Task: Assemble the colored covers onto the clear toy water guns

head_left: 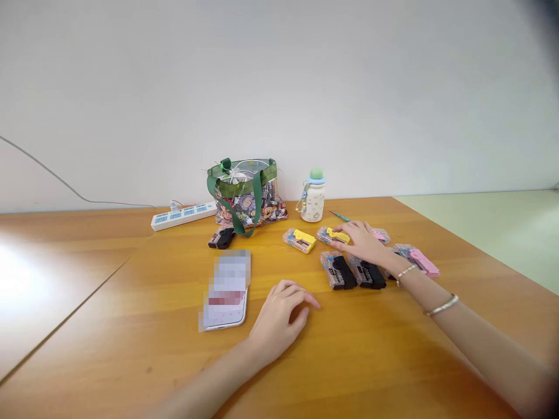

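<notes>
My right hand (364,241) reaches over a small clear-bodied gadget with a yellow part (338,235), its thumb and fingers at the sides of the yellow part. To the left lies a second clear-and-yellow gadget (300,240). Nearer me are clear gadgets with black parts (338,271) (368,272), and a pink-sided one (419,260) lies beyond my right wrist. Another pink part (381,235) shows partly behind the hand. My left hand (282,320) rests on the table, holding nothing, its fingers loosely bent and apart from the thumb.
A phone (227,291) with a blurred screen lies left of my left hand. Behind it are a black-sided gadget (222,238), a power strip (183,216), a clear bag with green straps (247,198), a white bottle (313,201) and a thin teal tool (339,216).
</notes>
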Motion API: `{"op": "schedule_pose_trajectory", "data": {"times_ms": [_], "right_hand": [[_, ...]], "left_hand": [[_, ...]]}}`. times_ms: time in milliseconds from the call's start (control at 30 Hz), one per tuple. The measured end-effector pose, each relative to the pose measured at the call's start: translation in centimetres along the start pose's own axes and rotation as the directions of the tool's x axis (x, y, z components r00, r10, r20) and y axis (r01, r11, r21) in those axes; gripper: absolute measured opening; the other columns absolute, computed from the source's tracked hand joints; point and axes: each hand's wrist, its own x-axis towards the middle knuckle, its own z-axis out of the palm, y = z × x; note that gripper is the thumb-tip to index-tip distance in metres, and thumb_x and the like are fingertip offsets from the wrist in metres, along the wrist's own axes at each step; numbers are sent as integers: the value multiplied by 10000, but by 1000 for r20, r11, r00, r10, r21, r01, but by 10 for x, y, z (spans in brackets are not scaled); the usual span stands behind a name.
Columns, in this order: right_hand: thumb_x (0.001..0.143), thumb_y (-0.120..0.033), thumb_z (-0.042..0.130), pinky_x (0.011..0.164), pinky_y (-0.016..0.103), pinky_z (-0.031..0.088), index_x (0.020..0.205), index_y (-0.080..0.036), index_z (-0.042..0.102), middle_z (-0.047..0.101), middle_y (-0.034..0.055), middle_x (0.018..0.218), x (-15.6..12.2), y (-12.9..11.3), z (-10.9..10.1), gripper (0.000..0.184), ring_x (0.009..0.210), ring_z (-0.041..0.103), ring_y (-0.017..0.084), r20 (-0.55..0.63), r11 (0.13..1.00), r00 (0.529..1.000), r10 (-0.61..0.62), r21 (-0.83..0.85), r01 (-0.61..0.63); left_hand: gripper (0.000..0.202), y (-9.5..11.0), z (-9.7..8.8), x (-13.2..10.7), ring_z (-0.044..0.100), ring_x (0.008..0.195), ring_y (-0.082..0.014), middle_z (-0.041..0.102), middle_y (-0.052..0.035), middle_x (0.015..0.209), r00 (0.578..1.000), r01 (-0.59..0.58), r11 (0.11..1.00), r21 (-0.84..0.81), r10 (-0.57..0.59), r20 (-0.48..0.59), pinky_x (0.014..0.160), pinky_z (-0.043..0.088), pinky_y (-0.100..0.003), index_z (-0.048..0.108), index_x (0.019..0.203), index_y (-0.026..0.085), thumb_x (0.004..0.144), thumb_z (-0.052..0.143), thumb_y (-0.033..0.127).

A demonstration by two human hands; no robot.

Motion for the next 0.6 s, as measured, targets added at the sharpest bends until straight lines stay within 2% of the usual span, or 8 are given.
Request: {"op": "schedule_pose_trajectory", "data": {"times_ms": [133, 233, 300, 467, 567, 600], "right_hand": [[762, -516, 548, 963, 605, 242, 1084, -174, 583, 624, 169, 1137, 26, 8, 14, 471, 1142, 481, 379, 3, 997, 998, 60, -49, -60], [710, -444, 606, 914, 618, 287, 1043, -166, 597, 681, 157, 996, 34, 9, 22, 433, 1006, 576, 378, -5, 996, 997, 72, -59, -72], [723, -398, 588, 895, 591, 329, 1066, -174, 581, 692, 140, 973, 33, 9, 23, 410, 938, 614, 356, -48, 997, 997, 60, -54, -63], [805, -376, 517, 911, 466, 394, 1225, -140, 456, 595, 169, 1194, 11, -7, 18, 485, 1091, 558, 333, -256, 999, 966, -27, -30, 20], [817, -419, 537, 887, 411, 440, 1266, -178, 400, 568, 133, 1222, -14, -29, 19, 527, 1094, 559, 291, -326, 991, 937, -125, -4, 131], [811, -415, 561, 874, 401, 454, 1264, -181, 398, 571, 131, 1205, -23, -38, 20, 535, 1080, 567, 284, -382, 976, 906, -185, 34, 214]], "left_hand": [[264, 0, 2, -1, 483, 1042, -203, 695, 24, 991, 1000, 19, 1000, -15, -20, -20, 939, 386, -372, 630, 875, 237, 803, 469, 40], [246, 0, 2, -2, 477, 1060, -209, 693, 23, 982, 999, 21, 1000, -7, -21, -27, 946, 376, -376, 620, 867, 235, 805, 475, 47], [242, 1, 1, -2, 488, 1042, -209, 680, 10, 961, 999, 22, 1000, 1, -22, -27, 937, 381, -374, 616, 891, 235, 811, 473, 57], [261, 1, 0, -2, 498, 1061, -206, 609, -34, 1066, 992, 92, 995, -42, -95, -80, 947, 386, -369, 551, 1053, 218, 829, 479, 106], [322, 0, 1, -3, 476, 1122, -218, 581, -56, 1147, 980, 147, 983, -110, -159, -119, 996, 351, -391, 465, 1172, 205, 852, 496, 180], [358, -1, 1, -3, 473, 1132, -224, 581, -63, 1154, 975, 163, 977, -138, -180, -127, 1005, 342, -401, 430, 1212, 201, 860, 499, 211]]}}
